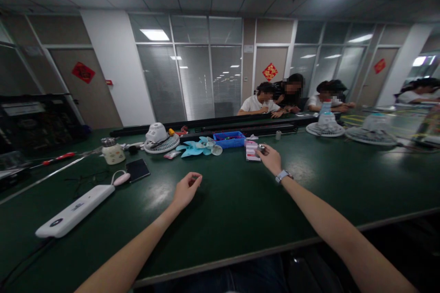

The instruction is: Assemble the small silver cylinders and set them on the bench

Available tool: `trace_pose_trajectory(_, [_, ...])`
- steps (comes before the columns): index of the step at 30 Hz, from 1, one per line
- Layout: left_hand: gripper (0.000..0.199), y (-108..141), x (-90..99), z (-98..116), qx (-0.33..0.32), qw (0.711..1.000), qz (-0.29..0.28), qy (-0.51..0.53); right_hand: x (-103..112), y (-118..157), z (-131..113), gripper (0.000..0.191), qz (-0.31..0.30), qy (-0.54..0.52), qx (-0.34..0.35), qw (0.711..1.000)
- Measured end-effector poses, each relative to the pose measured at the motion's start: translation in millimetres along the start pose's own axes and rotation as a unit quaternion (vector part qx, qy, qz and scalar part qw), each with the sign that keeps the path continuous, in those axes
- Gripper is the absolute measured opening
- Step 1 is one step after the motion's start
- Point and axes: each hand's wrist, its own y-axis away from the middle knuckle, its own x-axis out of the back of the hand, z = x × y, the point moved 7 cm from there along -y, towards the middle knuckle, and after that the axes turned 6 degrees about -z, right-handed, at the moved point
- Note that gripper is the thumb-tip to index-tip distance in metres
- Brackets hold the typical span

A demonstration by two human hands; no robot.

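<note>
My right hand (pixel 270 160), with a watch on its wrist, is closed around a small silvery metal cylinder (pixel 261 147) at its fingertips. It is over the near right corner of a pink and white box (pixel 252 151); whether it touches the box I cannot tell. My left hand (pixel 186 188) hovers above the green table left of centre, fingers curled in towards the thumb, with nothing visible in them. Beyond the hands lie light-blue fan blades (pixel 197 147) and a blue tray (pixel 229 139) with small parts in it. Another small metal cylinder (pixel 278 135) stands farther back.
On the left are a white power strip (pixel 77 210), a dark phone (pixel 137 169), a patterned jar (pixel 112 152) and a white fan housing (pixel 160 138). More fan parts (pixel 326 127) stand at the back right. Several people sit or lean beyond the table. The table edge is close to me.
</note>
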Motion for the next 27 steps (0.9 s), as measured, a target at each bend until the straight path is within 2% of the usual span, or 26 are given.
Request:
trace_pose_trajectory(2, [0.044, 3, -2.4, 8, -0.016, 1.0, -0.015, 0.005, -11, 15, -35, 0.042, -0.031, -0.088, 0.017, 0.995])
trace_pose_trajectory(5, [0.046, 9, -4.8, 22, -0.039, 0.999, -0.027, 0.013, -36, 50, -97, 0.045, -0.15, -0.213, 0.081, 0.962])
trace_pose_trajectory(7, [0.047, 13, -4.4, 29, -0.05, 0.998, -0.022, 0.012, -49, 76, -132, 0.047, -0.229, -0.246, 0.12, 0.934])
trace_pose_trajectory(10, [0.046, 17, -4.2, 40, -0.08, 0.997, -0.021, -0.002, -57, 107, -163, 0.047, -0.295, -0.252, 0.153, 0.909])
trace_pose_trajectory(13, [0.043, 19, -6.6, 47, -0.121, 0.992, -0.034, -0.024, -57, 122, -176, 0.044, -0.326, -0.253, 0.163, 0.896])
trace_pose_trajectory(17, [0.036, 20, -12.9, 49, -0.151, 0.986, -0.055, -0.046, -58, 126, -176, 0.045, -0.348, -0.285, 0.138, 0.883])
trace_pose_trajectory(20, [0.033, 18, -15.6, 47, -0.156, 0.985, -0.052, -0.052, -62, 128, -174, 0.048, -0.361, -0.32, 0.113, 0.869])
trace_pose_trajectory(27, [0.031, 14, -20.6, 46, -0.149, 0.987, -0.047, -0.039, -70, 132, -171, 0.039, -0.384, -0.361, 0.05, 0.849])
